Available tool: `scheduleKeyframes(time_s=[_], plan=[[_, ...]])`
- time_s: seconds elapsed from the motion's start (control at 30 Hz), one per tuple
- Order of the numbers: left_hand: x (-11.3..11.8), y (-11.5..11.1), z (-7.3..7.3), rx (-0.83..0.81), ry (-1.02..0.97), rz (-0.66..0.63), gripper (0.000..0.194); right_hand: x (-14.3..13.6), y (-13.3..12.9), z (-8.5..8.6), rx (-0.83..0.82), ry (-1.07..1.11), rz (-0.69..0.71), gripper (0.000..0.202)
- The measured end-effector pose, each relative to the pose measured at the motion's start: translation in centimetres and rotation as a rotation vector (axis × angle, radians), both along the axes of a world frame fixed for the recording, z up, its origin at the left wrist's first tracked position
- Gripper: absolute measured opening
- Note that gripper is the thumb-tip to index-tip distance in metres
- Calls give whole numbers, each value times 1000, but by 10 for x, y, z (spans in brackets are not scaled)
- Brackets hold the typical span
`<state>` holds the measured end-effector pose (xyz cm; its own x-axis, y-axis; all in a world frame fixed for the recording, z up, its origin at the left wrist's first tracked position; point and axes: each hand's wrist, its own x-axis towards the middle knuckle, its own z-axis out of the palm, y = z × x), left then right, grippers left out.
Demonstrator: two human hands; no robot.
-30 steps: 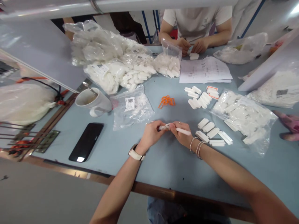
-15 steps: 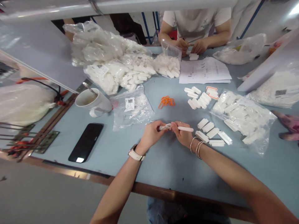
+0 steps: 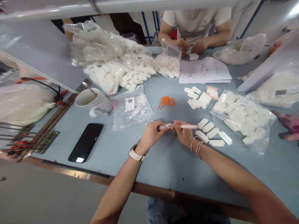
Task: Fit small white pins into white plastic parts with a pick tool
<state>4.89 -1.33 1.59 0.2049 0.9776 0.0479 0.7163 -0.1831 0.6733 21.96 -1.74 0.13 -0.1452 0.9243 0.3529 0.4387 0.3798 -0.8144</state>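
Note:
Between thumb and fingers, my left hand (image 3: 153,133) pinches a small white plastic piece (image 3: 166,126) with dark marks along it. My right hand (image 3: 184,133) grips a slim white pen-like tool (image 3: 189,126), its tip end close to the piece; whether the two touch, I cannot tell. Right of my right hand lie several white plastic strips (image 3: 213,133). Beyond my hands is a small heap of orange frames (image 3: 166,101), and to its right a group of white rounded pieces (image 3: 198,99), some edged with orange.
A black phone (image 3: 86,142), a mug with a spoon (image 3: 93,101) and a labelled clear bag (image 3: 132,107) lie to the left. More bags of white parts (image 3: 116,68) fill the back left; another bag (image 3: 240,116) is at right. Across the table a co-worker (image 3: 197,28) sits behind printed sheets (image 3: 204,71).
My right hand has shifted slightly right with the pen-like tool, which now lies more level. My left hand stays in place with the white piece.

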Motion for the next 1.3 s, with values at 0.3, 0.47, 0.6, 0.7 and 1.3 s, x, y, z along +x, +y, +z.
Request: scheduleKeyframes(time_s=[0.3,0.47,0.6,0.7,1.3], plan=[[0,0,-2,-10,-31,6,6,0,0,3,-25,-18,26,60],[0,0,-2,-12,-41,5,8,-1,1,3,-39,-25,27,59],[0,0,-2,7,-25,8,8,-3,2,3,-69,-39,27,58],[0,-1,-2,13,-19,7,7,-4,3,2,-73,-42,28,57],[-1,0,-4,11,-19,4,7,-2,1,2,-60,27,46,58]])
